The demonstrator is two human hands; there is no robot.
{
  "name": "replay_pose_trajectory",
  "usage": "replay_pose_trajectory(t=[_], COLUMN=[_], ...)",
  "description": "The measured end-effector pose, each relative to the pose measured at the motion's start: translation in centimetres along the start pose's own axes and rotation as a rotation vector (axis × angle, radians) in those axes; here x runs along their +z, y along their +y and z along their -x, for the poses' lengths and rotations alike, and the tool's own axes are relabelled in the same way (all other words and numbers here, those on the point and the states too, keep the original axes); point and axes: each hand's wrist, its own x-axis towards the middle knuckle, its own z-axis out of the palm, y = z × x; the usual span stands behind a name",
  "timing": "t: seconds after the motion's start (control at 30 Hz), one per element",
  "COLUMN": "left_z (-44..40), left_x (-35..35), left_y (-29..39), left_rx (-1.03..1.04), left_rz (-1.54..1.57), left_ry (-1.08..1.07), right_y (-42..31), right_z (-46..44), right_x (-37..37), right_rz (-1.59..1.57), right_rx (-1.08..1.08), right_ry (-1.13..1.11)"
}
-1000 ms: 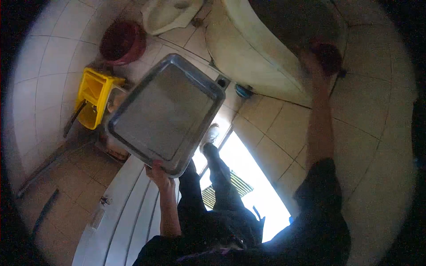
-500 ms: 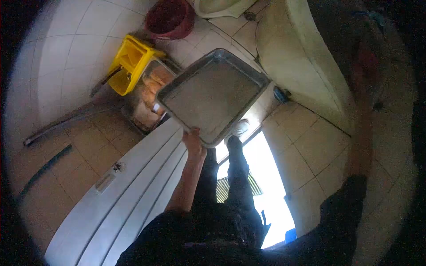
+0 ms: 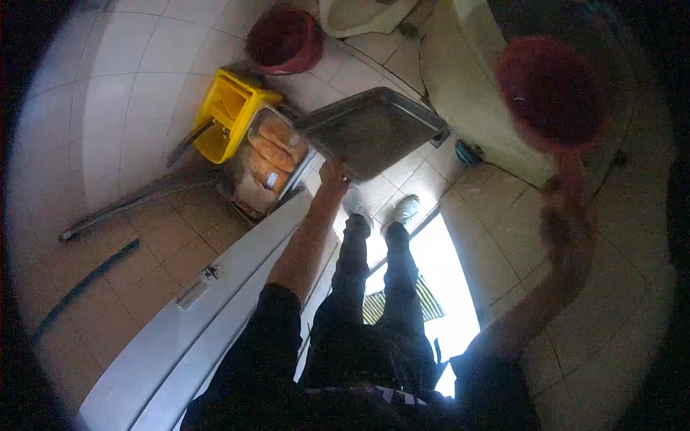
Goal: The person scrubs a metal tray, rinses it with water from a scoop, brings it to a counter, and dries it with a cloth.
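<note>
My left hand [image 3: 334, 181] is closed on the near corner of a grey rectangular metal tray [image 3: 377, 133], which hangs tilted above the tiled floor. At the right, my right hand [image 3: 566, 215] is wrapped round the handle of a round red dipper [image 3: 550, 93]. The dipper is raised beside a pale basin wall [image 3: 467, 93]. The dark image and some blur hide whether water is inside it.
A yellow bucket-like container [image 3: 233, 115] and a clear box with brown items [image 3: 273, 158] stand at the left. Behind them is a red bucket [image 3: 285, 39], near a toilet pan [image 3: 359, 14]. A white door [image 3: 208, 323], pole [image 3: 129, 208] and green hose [image 3: 86, 284] lie left.
My right hand has come down out of the dark basin area with the red dipper, now clearly visible. The tray has tipped and moved slightly right in my left hand.
</note>
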Motion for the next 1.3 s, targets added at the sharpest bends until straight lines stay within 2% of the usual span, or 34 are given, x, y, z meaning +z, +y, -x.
replay_pose_trajectory(t=[0.07, 0.1, 0.13, 0.2, 0.23, 0.3, 0.33, 0.4, 0.43, 0.47, 0.5, 0.53, 0.6, 0.63, 0.7, 0.73, 0.8, 0.83, 0.87, 0.9, 0.93, 1.0, 1.03, 1.07, 1.1, 1.17, 1.2, 1.27, 1.3], left_z=[-2.8, -3.5, -4.0, -4.5, -4.8, -5.1, -5.2, -5.8, -6.1, -6.4, -7.2, -7.7, -7.6, -7.2, -5.8, -5.1, -4.5, -3.9, -4.2, -4.6, -6.2, -6.8, -5.9, -5.3, -5.1, -4.6, -4.4, -4.4, -4.5], left_x=[1.0, 1.3, 1.5, 2.1, 2.3, 2.4, 2.6, 2.8, 2.8, 2.8, 2.3, 1.6, 1.4, 1.5, 1.4, 1.1, 0.8, -0.6, -0.3, 0.1, 1.1, 2.3, 2.3, 2.4, 2.6, 2.5, 2.3, 2.2, 2.1], left_y=[2.5, 2.3, 1.9, 1.7, 1.7, 1.1, 0.4, -0.4, -0.5, -0.5, -5.0, -9.0, -9.9, -9.3, -6.9, -5.1, -2.0, -1.3, -0.6, -0.5, -0.3, 0.6, 4.5, 6.9, 6.5, 5.7, 5.3, 4.9, 4.1], left_rx=[-0.682, -0.688, -0.517, -0.345, -0.163, 0.013, 0.085, 0.154, -0.215, -0.587, -0.589, -0.167, 0.305, 0.086, -0.33, -0.522, -0.71, -0.156, 0.115, 0.419, 0.159, -0.098, -0.282, -0.438, -0.437, -0.282, -0.229, -0.09, -0.046], left_rz=[0.546, 0.547, 0.366, 0.191, 0.105, 0.017, 0.128, 0.243, 0.398, 0.547, 0.549, -0.287, -1.106, -0.761, -0.061, 0.295, 0.655, -0.114, -0.498, -0.87, -0.952, -1.018, -0.388, 0.253, 0.251, 0.554, 0.656, 0.436, 0.363], left_ry=[0.145, 0.142, 0.047, -0.049, -0.074, -0.096, -0.099, -0.099, -0.025, 0.05, 0.048, -0.255, -0.528, -0.451, -0.272, -0.172, -0.065, -0.166, -0.262, -0.253, -0.252, -0.251, 0.009, 0.26, 0.262, 0.242, 0.232, 0.294, 0.316], right_y=[-1.8, 0.0, 1.8, 3.7, 4.5, 6.3, 7.3, 7.6, 8.6, 8.4, 8.3, 8.3, 8.6, 8.5, 7.9, 7.9, 8.1, 8.3, 8.5, 9.2, 9.9, 12.8, 13.3, 14.2, 14.1, 13.6, 13.3, 8.9, 9.1], right_z=[2.1, 1.4, 0.8, 1.8, 2.2, 2.2, 2.4, 2.9, 3.2, 3.4, 3.6, 3.8, 3.7, 3.6, 3.5, 3.7, 4.0, 5.1, 5.3, 5.5, 5.6, 6.1, 6.3, 6.0, 5.5, 5.5, 5.7, 5.7, 5.5], right_x=[4.2, 4.9, 5.6, 8.7, 10.1, 12.7, 14.3, 15.9, 16.7, 17.3, 18.0, 18.5, 19.0, 19.2, 19.4, 19.5, 19.4, 20.4, 20.6, 20.7, 20.8, 21.2, 21.0, 20.9, 20.9, 21.2, 20.9, 20.6, 20.2], right_rz=[0.201, 0.461, 0.707, 0.62, 0.478, 0.412, 0.531, 0.494, 0.506, 0.473, 0.443, 0.454, 0.504, 0.52, 0.437, 0.44, 0.394, 0.401, 0.481, 0.524, 0.567, 0.923, 1.053, 1.053, 1.141, 1.019, 0.897, 0.613, 0.619], right_rx=[0.247, 0.027, -0.224, -0.188, -0.026, 0.02, -0.3, -0.189, -0.287, -0.165, -0.043, -0.175, -0.349, -0.406, -0.138, -0.139, -0.114, -0.119, -0.211, -0.254, -0.297, -0.813, -0.988, -0.988, -0.945, -0.68, -0.459, -0.049, -0.104], right_ry=[-0.099, -0.226, -0.292, -0.455, -0.527, -0.57, -0.48, -0.468, -0.437, -0.453, -0.461, -0.414, -0.389, -0.379, -0.456, -0.453, -0.533, -0.539, -0.531, -0.525, -0.517, -0.373, -0.309, -0.309, -0.458, -0.483, -0.483, -0.378, -0.317])
